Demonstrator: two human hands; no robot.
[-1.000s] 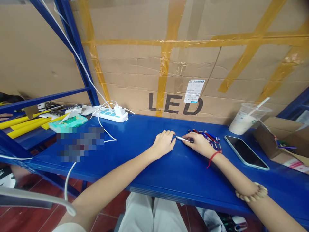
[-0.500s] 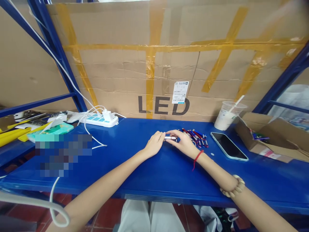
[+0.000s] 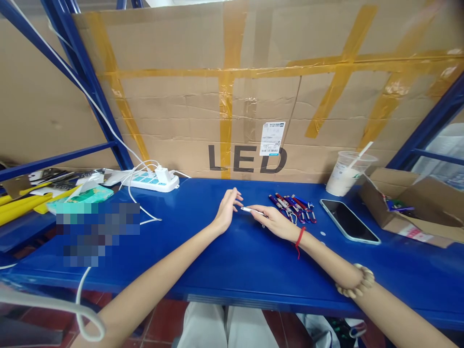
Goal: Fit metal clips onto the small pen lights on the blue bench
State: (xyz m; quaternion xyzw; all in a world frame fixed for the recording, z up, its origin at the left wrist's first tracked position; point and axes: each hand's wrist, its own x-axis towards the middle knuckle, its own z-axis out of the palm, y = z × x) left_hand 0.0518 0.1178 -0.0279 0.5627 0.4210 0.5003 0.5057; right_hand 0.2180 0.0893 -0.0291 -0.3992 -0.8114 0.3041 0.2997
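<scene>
Fingers of the right hand (image 3: 277,222) pinch a silvery tube (image 3: 247,209) between the table's (image 3: 235,273) near and far edges, seemingly mid-handling, with the left hand (image 3: 225,212) loosely spread beside its tip; any two-handed move needs both closer.

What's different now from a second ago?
The left hand has tipped up on edge, fingers parted; the right hand, holding the silver stick throughout, has drawn slightly nearer the person, uncovering more of the coloured pile. The phone and cup stayed put.
</scene>
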